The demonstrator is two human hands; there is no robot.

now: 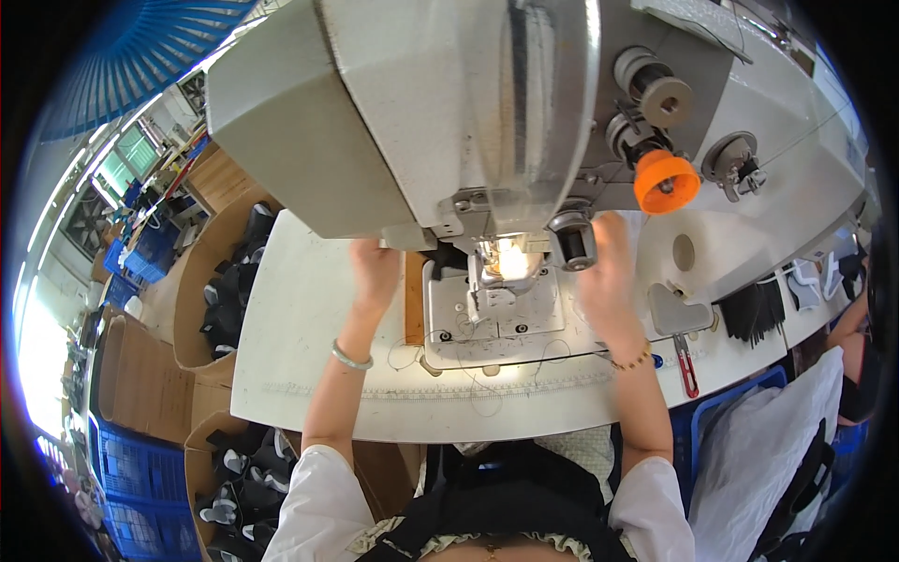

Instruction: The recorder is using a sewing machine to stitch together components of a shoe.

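Head view gives us a white sewing machine (403,103) over a pale worktop (290,328), with a hand on each side of its lit needle area. Our left hand (374,272) is beside a black piece (449,258) that lies just left of the needle; the machine's head hides the fingertips, so we cannot tell whether its grip is apart or together. Our right hand (607,286) is blurred, just beside the needle area, and we cannot tell its grip either. Left of the worktop, we see an upper cardboard box (190,300) holding dark items, and nearer us a lower cardboard box (194,473) heaped with black pieces bearing grey parts. Blue crates (140,464) stand stacked outside that box; their contents are unclear to us. At our right, a blue bin (682,440) stands below the worktop's edge, with white sheeting (763,450) spread over and beside it.
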